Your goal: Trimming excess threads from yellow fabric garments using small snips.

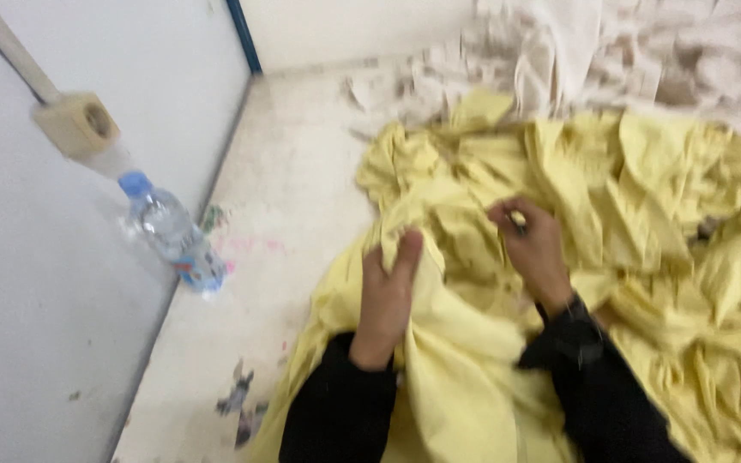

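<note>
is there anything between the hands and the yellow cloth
Nothing visible. The left hand grips a fold of the yellow cloth directly, and the right hand pinches it further right. The bottle stands off to the left by the wall, clear of both.

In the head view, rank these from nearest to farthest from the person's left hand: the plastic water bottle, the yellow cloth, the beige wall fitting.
1. Yellow cloth: gripped in the left hand.
2. Plastic water bottle: to the left, against the wall.
3. Beige wall fitting: upper left, above the bottle.
</note>
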